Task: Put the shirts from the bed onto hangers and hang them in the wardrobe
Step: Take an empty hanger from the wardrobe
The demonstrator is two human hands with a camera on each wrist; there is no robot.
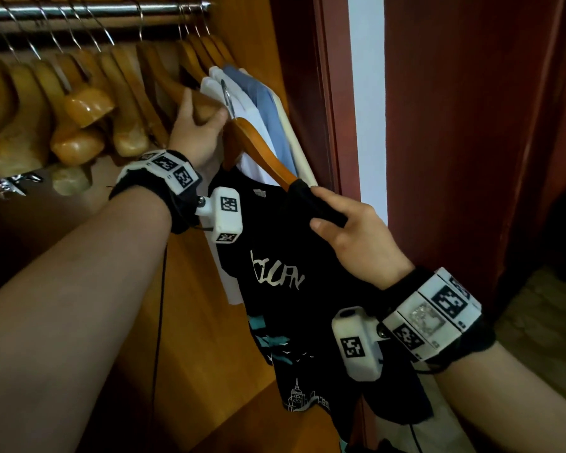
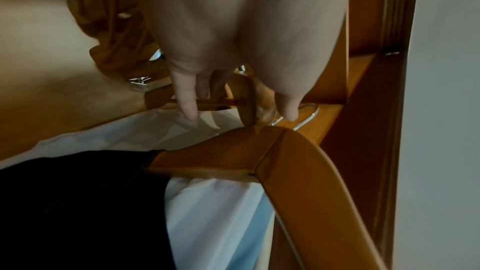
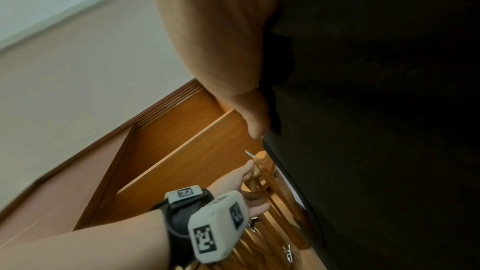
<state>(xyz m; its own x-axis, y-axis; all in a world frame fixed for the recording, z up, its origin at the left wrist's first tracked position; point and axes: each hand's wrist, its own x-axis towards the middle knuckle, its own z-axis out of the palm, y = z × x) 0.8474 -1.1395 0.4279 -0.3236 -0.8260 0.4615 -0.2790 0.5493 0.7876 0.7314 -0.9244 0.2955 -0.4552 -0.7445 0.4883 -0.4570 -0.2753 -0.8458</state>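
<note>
A black printed shirt [image 1: 291, 273] hangs on a wooden hanger [image 1: 258, 148] in front of the open wardrobe. My right hand [image 1: 332, 212] grips the hanger's right end through the shirt's shoulder. The hanger's metal hook [image 1: 226, 96] is tilted and sits well below the rail [image 1: 95, 9]. My left hand [image 1: 203, 117] is curled round the end of an empty wooden hanger [image 1: 206, 104] that hangs from the rail. In the left wrist view the shirt's hanger [image 2: 285, 161] lies just below my fingers [image 2: 187, 106]. The right wrist view is mostly filled by black cloth [image 3: 376, 130].
White and blue shirts [image 1: 258, 103] hang at the rail's right end against the wardrobe side panel [image 1: 242, 27]. Several empty wooden hangers [image 1: 79, 109] crowd the rail to the left. A dark red door [image 1: 471, 125] stands at the right.
</note>
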